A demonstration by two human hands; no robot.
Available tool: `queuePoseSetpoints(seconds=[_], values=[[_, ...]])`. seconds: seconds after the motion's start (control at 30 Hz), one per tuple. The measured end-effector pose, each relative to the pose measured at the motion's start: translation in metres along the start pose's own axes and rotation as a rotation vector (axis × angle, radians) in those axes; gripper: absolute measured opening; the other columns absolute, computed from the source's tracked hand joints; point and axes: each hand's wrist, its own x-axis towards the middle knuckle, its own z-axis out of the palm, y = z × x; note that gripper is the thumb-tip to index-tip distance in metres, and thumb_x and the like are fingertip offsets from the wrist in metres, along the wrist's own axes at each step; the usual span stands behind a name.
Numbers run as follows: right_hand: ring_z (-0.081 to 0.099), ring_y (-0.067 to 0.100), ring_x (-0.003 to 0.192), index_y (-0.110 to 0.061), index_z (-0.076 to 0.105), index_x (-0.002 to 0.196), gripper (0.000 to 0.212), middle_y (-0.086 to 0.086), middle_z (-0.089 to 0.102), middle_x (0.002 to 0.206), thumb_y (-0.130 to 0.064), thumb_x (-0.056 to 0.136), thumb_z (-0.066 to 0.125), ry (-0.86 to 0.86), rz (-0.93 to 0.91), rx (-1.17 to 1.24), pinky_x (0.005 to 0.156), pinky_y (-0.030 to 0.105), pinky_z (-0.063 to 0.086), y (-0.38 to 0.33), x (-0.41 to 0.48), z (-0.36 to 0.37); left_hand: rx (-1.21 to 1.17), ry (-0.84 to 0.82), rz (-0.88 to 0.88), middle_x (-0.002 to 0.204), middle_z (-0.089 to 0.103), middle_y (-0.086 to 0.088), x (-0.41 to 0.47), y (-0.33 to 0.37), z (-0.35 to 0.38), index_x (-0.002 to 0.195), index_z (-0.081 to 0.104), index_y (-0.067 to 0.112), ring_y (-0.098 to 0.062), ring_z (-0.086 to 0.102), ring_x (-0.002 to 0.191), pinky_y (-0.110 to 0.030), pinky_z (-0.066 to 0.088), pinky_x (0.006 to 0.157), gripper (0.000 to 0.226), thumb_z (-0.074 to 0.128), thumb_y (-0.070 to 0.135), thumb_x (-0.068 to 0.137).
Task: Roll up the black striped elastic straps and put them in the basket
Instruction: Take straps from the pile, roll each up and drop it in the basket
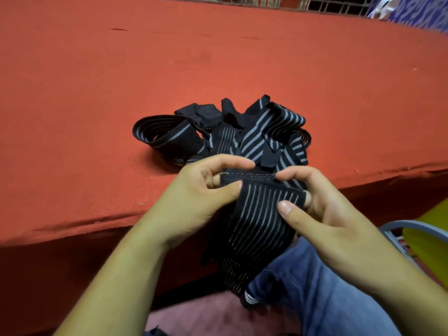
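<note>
A black elastic strap with thin grey stripes [257, 221] hangs from my two hands over the near edge of the red surface, its lower length trailing down across a knee. My left hand [194, 197] pinches the strap's stitched top end at its left corner, thumb on the front. My right hand [322, 207] pinches the same end at its right corner, thumb pressed on the stripes. Behind my hands, a tangled pile of several more black striped straps [218, 132] lies on the red surface. No basket can be made out for certain.
The red cloth-covered surface [121, 81] stretches wide to the left and far side. A grey rim with something yellow-green inside [417, 236] sits low at the right. A knee in blue jeans [315, 287] is below my hands. A metal grille runs along the top edge.
</note>
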Motion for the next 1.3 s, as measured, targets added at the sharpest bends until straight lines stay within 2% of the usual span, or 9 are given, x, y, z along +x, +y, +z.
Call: queuePoseSetpoints(seconds=[0.1,0.3,0.6,0.77,0.87,0.97,1.03,1.17,1.3], values=[[0.051,0.018,0.061,-0.037,0.063,0.103,0.012,0.0,0.064,0.071,-0.033,0.091,0.063,0.039,-0.046,-0.033,0.059,0.035,0.045,-0.001,0.003,0.003,-0.063,0.027,0.014,0.09,0.078,-0.007,0.0,0.0,0.003,0.105,0.07,0.018,-0.01,0.07,0.072,-0.018,0.054,0.063,0.024,0.07,-0.001,0.091],[0.044,0.026,0.061,-0.016,0.07,0.09,0.023,0.035,0.057,0.075,-0.038,0.082,0.07,0.23,-0.079,0.024,0.059,0.042,0.038,0.0,0.007,0.007,-0.05,-0.009,0.042,0.09,0.074,-0.011,0.002,-0.003,0.005,0.107,0.07,0.024,-0.015,0.064,0.077,-0.018,0.046,0.064,0.021,0.073,0.01,0.093],[0.049,0.025,0.058,-0.013,0.068,0.089,0.045,0.036,0.059,0.07,-0.055,0.075,0.076,0.328,-0.039,0.046,0.063,0.046,0.041,0.011,0.01,0.0,0.021,-0.19,0.058,0.069,0.071,0.015,-0.001,-0.006,0.006,0.132,0.053,-0.002,0.01,0.063,0.06,0.0,0.044,0.061,0.03,0.035,0.004,0.108],[0.051,0.027,0.065,-0.009,0.062,0.085,0.059,0.043,0.057,0.075,-0.063,0.073,0.083,0.374,-0.034,0.053,0.064,0.048,0.039,0.012,0.011,0.003,0.018,-0.157,0.032,0.122,0.072,-0.009,-0.001,-0.007,0.004,0.13,0.065,0.013,-0.02,0.066,0.113,-0.039,0.05,0.103,0.035,0.043,0.025,0.106],[0.046,0.024,0.063,-0.006,0.059,0.081,0.051,0.038,0.057,0.067,-0.053,0.077,0.077,0.418,-0.026,0.075,0.062,0.043,0.036,0.009,0.01,0.008,-0.008,-0.162,0.02,0.123,0.072,-0.007,-0.001,-0.008,0.005,0.13,0.066,0.013,-0.019,0.066,0.115,-0.039,0.05,0.106,0.036,0.043,0.025,0.105],[0.039,0.017,0.051,-0.008,0.056,0.072,0.045,0.009,0.05,0.048,-0.048,0.072,0.076,0.449,-0.016,0.094,0.051,0.029,0.033,0.008,0.011,0.01,-0.052,-0.173,0.016,0.124,0.072,-0.007,-0.001,-0.008,0.006,0.128,0.067,0.016,-0.018,0.066,0.116,-0.035,0.051,0.104,0.036,0.044,0.032,0.105],[0.037,0.015,0.049,-0.014,0.056,0.069,0.047,0.007,0.048,0.05,-0.054,0.071,0.08,0.46,-0.008,0.113,0.047,0.026,0.031,0.01,0.012,0.012,-0.053,-0.19,0.022,0.12,0.073,-0.013,-0.001,-0.008,0.007,0.128,0.068,0.019,-0.018,0.067,0.111,-0.032,0.051,0.099,0.035,0.052,0.039,0.103],[0.042,0.025,0.063,-0.013,0.053,0.072,0.071,0.027,0.052,0.064,-0.073,0.058,0.088,0.447,0.005,0.13,0.058,0.046,0.035,0.017,0.014,0.013,0.033,-0.147,0.105,0.096,0.077,0.0,0.0,-0.007,0.012,0.126,0.066,0.013,-0.004,0.068,0.092,-0.017,0.052,0.083,0.028,0.063,0.019,0.099],[0.061,0.018,0.066,-0.016,0.062,0.087,0.048,0.013,0.07,0.085,-0.045,0.067,0.094,0.485,-0.036,0.086,0.067,0.045,0.053,0.013,0.013,0.013,-0.027,-0.08,0.142,0.102,0.077,-0.007,0.004,-0.01,0.013,0.122,0.067,0.004,-0.012,0.07,0.096,-0.021,0.054,0.087,0.029,0.054,0.016,0.099]])
